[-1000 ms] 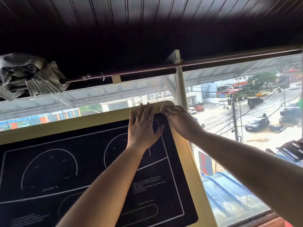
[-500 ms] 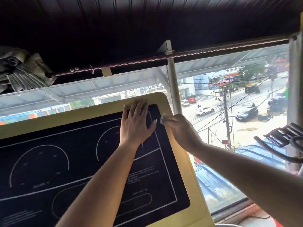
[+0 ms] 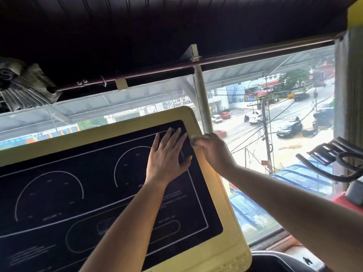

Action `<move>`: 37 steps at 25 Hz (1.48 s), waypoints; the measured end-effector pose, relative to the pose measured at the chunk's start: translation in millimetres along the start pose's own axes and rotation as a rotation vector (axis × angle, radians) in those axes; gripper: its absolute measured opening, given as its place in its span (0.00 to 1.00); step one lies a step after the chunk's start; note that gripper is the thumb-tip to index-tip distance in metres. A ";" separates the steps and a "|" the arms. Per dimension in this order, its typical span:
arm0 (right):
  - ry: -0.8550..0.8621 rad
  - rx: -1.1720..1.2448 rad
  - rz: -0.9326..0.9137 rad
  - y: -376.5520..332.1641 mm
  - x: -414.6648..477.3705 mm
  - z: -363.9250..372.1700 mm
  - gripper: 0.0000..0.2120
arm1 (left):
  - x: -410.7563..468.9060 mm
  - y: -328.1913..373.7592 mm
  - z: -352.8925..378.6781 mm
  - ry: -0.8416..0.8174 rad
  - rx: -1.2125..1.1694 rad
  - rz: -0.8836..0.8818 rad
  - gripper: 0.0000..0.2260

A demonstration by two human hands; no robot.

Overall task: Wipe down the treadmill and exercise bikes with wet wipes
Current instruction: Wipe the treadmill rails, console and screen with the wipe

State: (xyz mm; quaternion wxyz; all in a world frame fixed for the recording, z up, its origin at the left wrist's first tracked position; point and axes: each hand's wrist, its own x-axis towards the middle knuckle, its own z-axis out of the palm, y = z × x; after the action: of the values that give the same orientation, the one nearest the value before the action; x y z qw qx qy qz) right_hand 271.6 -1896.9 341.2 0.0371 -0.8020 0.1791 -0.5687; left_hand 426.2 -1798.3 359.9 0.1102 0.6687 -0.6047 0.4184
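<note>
The treadmill console fills the lower left: a black display panel point(image 3: 78, 193) with white dial outlines inside a pale yellow frame point(image 3: 225, 222). My left hand point(image 3: 167, 156) lies flat on the panel's upper right corner, fingers straight. My right hand point(image 3: 212, 150) is curled on the frame's right edge just below the top corner, pinching a small pale wet wipe point(image 3: 194, 137) against it. Most of the wipe is hidden under the fingers.
A wide window point(image 3: 255, 114) behind the console looks down on a street with cars. A metal post point(image 3: 202, 99) stands just behind the frame's top corner. Black exercise bike handlebars point(image 3: 334, 158) sit at the right; a bunched curtain point(image 3: 23, 85) hangs at upper left.
My right hand has slid the wipe from the frame's top corner down its right edge. My left hand has shifted down from the top edge onto the black panel. The view has tilted down.
</note>
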 end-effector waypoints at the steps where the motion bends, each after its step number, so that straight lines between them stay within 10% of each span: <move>1: 0.009 0.002 0.001 1.9 -17.1 -0.4 0.10 | -2.0 1.5 -0.1 -0.012 -0.004 -0.005 0.34; 29: 0.044 0.009 0.081 -17.8 -221.4 -12.4 0.12 | -122.4 71.2 15.6 -0.109 -0.039 -0.046 0.36; 37: -0.011 -0.040 0.135 -17.3 -153.4 -21.8 0.07 | -149.7 79.6 16.7 -0.121 -0.048 -0.023 0.36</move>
State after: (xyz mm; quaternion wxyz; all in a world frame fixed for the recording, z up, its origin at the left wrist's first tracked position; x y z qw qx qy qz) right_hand 211.4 -1827.1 215.5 0.0602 -0.7918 0.2440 -0.5567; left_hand 373.8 -1721.4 217.2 0.0942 0.6968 -0.6123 0.3614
